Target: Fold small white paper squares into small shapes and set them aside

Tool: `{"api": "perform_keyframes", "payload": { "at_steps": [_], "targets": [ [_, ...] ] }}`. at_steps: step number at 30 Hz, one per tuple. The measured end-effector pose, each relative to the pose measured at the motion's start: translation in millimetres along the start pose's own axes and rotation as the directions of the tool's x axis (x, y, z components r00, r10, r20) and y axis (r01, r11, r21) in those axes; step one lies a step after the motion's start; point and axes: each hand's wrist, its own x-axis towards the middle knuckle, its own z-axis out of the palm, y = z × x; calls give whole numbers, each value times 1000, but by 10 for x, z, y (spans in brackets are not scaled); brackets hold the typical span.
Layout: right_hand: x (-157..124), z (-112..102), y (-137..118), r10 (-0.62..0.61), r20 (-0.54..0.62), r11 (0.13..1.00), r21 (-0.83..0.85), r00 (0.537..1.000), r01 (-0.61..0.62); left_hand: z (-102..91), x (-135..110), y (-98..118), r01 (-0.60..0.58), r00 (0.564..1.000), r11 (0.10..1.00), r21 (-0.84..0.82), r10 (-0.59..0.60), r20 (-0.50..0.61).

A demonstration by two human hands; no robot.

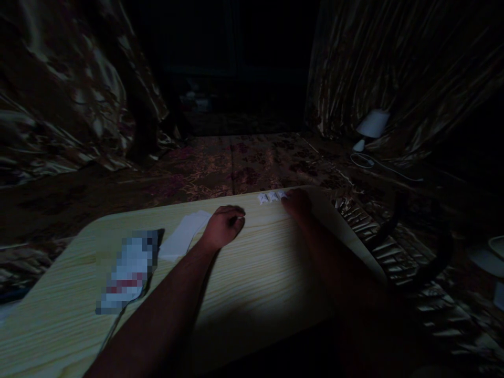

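At the far edge of the light wooden table (252, 273), three small white folded paper pieces (273, 197) sit in a row. My right hand (297, 203) is at the right end of this row, its fingers closed at the rightmost piece (282, 195); the fingertips are dim and partly hidden. My left hand (226, 227) rests on the table left of the row, fingers curled in toward the thumb, with nothing visible in them. Just left of that hand lie flat white paper sheets (181, 239), overlapping one another.
A blurred-out flat device or packet (128, 275) with a cable (110, 333) lies on the table's left side. Beyond the table is a patterned carpet (244, 163). A white lamp (373, 124) with a cord stands on the floor at right. Curtains hang on both sides; the room is dark.
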Motion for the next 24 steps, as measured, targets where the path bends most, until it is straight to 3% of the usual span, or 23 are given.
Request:
{"api": "perform_keyframes", "payload": {
  "at_steps": [5,24],
  "targets": [
    [-19,-36,-29,42,31,999,3,999,-42,6,-1,-10,1,1000,1000,-4,-1,-3],
    [18,143,92,-40,-50,999,17,998,41,6,2,-6,9,1000,1000,-3,-9,3]
  ]
}}
